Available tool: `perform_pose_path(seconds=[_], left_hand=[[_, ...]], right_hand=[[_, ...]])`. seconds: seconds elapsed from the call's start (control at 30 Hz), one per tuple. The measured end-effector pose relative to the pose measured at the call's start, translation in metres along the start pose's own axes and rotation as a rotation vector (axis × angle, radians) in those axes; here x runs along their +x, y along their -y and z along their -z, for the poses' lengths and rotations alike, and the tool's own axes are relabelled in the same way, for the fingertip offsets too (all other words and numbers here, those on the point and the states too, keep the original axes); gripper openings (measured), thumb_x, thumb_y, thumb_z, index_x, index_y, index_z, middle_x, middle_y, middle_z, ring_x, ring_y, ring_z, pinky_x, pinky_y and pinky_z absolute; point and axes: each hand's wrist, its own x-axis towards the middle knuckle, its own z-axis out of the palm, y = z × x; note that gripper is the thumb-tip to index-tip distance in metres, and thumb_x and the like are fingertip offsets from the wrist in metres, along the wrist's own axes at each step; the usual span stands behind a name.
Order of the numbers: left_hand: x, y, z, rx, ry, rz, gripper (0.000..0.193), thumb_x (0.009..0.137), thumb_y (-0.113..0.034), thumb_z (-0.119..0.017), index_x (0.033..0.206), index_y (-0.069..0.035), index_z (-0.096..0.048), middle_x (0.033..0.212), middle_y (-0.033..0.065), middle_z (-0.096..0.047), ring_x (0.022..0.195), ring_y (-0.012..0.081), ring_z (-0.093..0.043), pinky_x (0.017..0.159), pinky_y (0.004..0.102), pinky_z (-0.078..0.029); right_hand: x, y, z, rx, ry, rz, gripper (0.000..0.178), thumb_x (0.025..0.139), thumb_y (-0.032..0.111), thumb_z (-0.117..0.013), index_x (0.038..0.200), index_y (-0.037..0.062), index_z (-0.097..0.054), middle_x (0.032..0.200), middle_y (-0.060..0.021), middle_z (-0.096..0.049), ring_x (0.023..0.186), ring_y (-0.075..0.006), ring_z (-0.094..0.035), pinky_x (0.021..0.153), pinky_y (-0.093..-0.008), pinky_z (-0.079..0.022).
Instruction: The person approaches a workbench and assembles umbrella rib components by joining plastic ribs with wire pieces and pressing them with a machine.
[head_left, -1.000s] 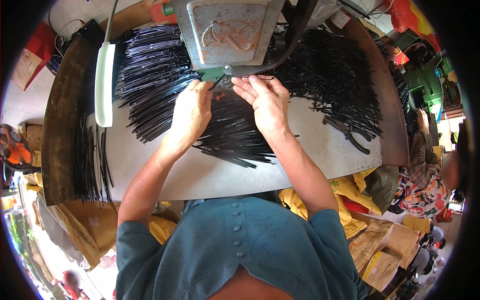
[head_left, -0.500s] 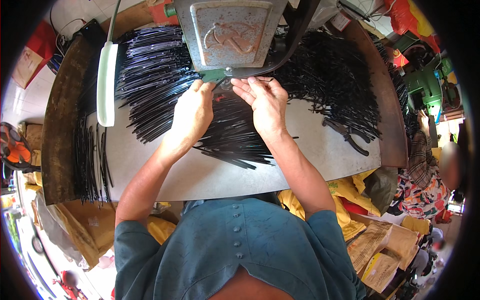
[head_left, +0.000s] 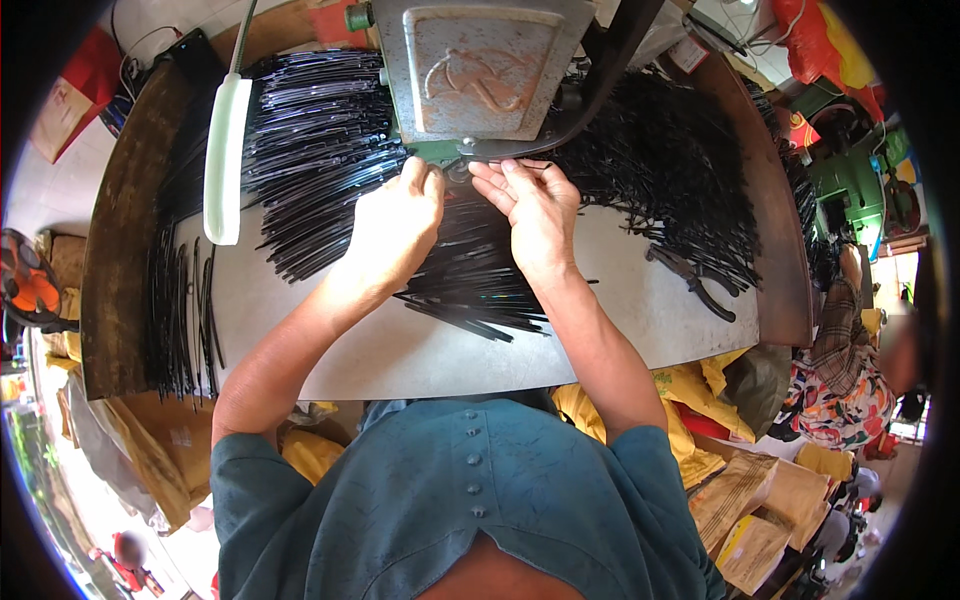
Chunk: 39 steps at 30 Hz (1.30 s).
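Note:
A grey metal machine head (head_left: 485, 75) with a rusty raised emblem stands at the far middle of the table. Just below it my left hand (head_left: 400, 215) is closed, thumb against the curled forefinger; anything in the pinch is hidden. My right hand (head_left: 543, 215) has thumb and forefinger together under the black curved arm (head_left: 600, 90) of the machine. What it pinches is too small to make out. Under and between my wrists lies a bundle of thin black rods (head_left: 480, 285). A dense row of similar rods (head_left: 315, 150) lies left of the machine.
More black rods (head_left: 670, 150) are heaped at the right, with dark-handled pliers (head_left: 700, 282) in front. A white lamp (head_left: 227, 165) hangs over the left side. Raised brown edges (head_left: 125, 250) bound the table. Another person (head_left: 845, 370) sits at far right by a green machine (head_left: 845, 185).
My left hand has shifted slightly right and turned; the thin dark rod seen at its fingertips earlier no longer shows. My right hand stays almost in place. The view has tilted slightly.

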Motion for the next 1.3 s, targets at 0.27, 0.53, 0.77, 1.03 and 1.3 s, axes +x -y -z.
perform_pose_path(seconds=[0.27,0.53,0.77,1.03,1.3], left_hand=[[0.002,-0.004,-0.004,-1.483,0.185,0.822,0.013,0.08,-0.015,-0.056,0.077,-0.002,-0.054,0.06,0.0004,-0.048,0.044,0.0056,-0.038,0.037,0.0166,-0.025],[-0.015,-0.043,-0.003,-1.947,0.257,0.79,0.01,0.083,-0.011,-0.049,0.083,-0.001,-0.049,0.075,0.0097,-0.057,0.062,0.0165,-0.057,0.056,0.0271,-0.048],[-0.026,0.034,0.003,-0.025,0.028,-0.02,0.014,0.067,-0.004,-0.057,0.08,-0.003,-0.052,0.074,0.0099,-0.049,0.073,0.0282,-0.049,0.065,0.0343,-0.041],[-0.034,0.059,-0.002,-0.037,0.0,-0.028,0.018,0.061,0.006,-0.05,0.078,0.0,-0.046,0.076,0.0133,-0.045,0.076,0.0277,-0.046,0.066,0.0359,-0.038],[-0.008,0.029,0.0,-0.348,-0.058,0.132,0.016,0.076,-0.002,-0.054,0.09,0.0,-0.049,0.075,0.012,-0.053,0.064,0.0242,-0.053,0.058,0.0287,-0.042]], right_hand=[[-0.003,0.017,0.008,0.077,0.093,-0.326,0.007,0.079,0.003,-0.051,0.083,-0.0019,-0.049,0.082,-0.0139,-0.057,0.082,-0.028,-0.058,0.074,-0.037,-0.049],[-0.03,0.038,0.015,-0.098,0.033,-0.161,0.009,0.074,0.007,-0.058,0.08,0.0013,-0.054,0.067,-0.0029,-0.052,0.053,-0.0079,-0.047,0.046,-0.0192,-0.039],[-0.03,0.046,0.027,-0.4,0.206,-0.339,0.013,0.081,0.014,-0.053,0.074,0.0027,-0.052,0.067,-0.0042,-0.051,0.047,-0.005,-0.045,0.038,-0.0183,-0.035],[-0.015,0.035,0.01,-0.414,0.27,-0.399,0.018,0.081,0.017,-0.053,0.07,0.0032,-0.049,0.058,-0.0004,-0.047,0.038,-0.0019,-0.037,0.031,-0.0147,-0.027],[0.005,0.024,0.007,-0.378,0.309,-0.381,0.02,0.083,0.019,-0.051,0.073,0.0025,-0.047,0.058,-0.0013,-0.046,0.038,-0.0013,-0.035,0.03,-0.0149,-0.025]])
